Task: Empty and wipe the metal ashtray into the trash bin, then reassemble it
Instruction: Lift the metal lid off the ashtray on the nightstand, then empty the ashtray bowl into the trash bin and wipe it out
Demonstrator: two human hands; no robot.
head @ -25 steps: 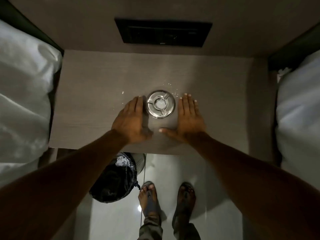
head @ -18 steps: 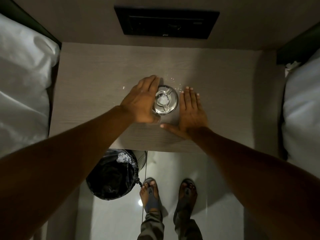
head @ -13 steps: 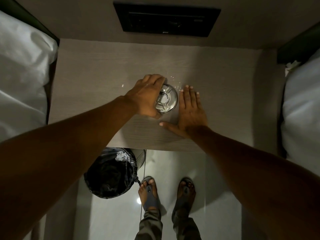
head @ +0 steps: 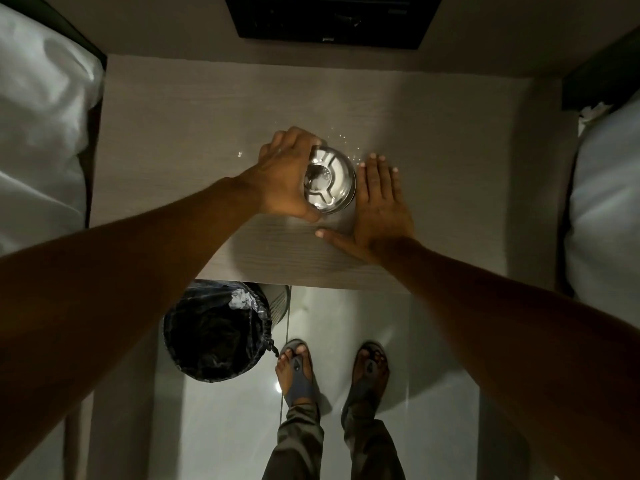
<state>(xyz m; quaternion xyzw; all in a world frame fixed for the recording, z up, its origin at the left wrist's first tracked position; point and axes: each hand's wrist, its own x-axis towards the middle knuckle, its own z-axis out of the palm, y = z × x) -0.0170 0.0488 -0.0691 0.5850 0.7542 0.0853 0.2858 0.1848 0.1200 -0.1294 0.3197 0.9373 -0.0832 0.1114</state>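
Note:
A round shiny metal ashtray (head: 330,183) with a slotted lid sits in the middle of the grey wooden nightstand (head: 173,133). My left hand (head: 284,178) wraps around its left side, fingers over the far rim and thumb at the near rim; the ashtray looks tilted. My right hand (head: 379,202) lies flat on the tabletop just right of the ashtray, fingers together, thumb spread toward me. A round trash bin (head: 214,337) lined with a black bag stands on the floor below the nightstand's front edge, with a crumpled white scrap inside.
Small white crumbs (head: 346,138) are scattered on the tabletop beyond the ashtray. White bedding flanks the nightstand on the left (head: 38,133) and right (head: 609,202). A dark wall panel (head: 332,19) sits above. My sandalled feet (head: 332,372) stand on the glossy floor beside the bin.
My left hand moved from lying flat beside the ashtray to gripping its left side, and the ashtray has tipped. My right hand stayed flat on the table.

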